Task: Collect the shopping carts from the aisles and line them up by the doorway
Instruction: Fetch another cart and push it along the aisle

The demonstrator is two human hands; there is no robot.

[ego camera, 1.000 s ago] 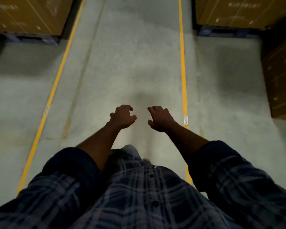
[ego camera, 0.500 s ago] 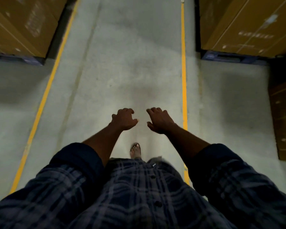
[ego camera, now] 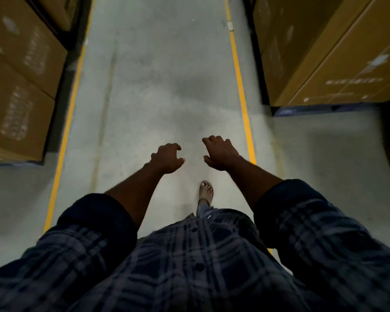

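No shopping cart shows in the head view. My left hand and my right hand are held out in front of me over the concrete aisle floor, side by side and a little apart. Both hands hang palm down with the fingers loosely curled and apart, and neither holds anything. My plaid shirt with rolled sleeves fills the bottom of the frame. One sandalled foot steps forward below my right hand.
Two yellow floor lines, the left line and the right line, border the aisle. Stacked brown cardboard boxes stand on a pallet at the left. More boxes on a blue pallet stand at the right.
I have walked forward along the aisle: the boxes on both sides have come nearer and larger. My hands kept their pose, and a foot has stepped into view.
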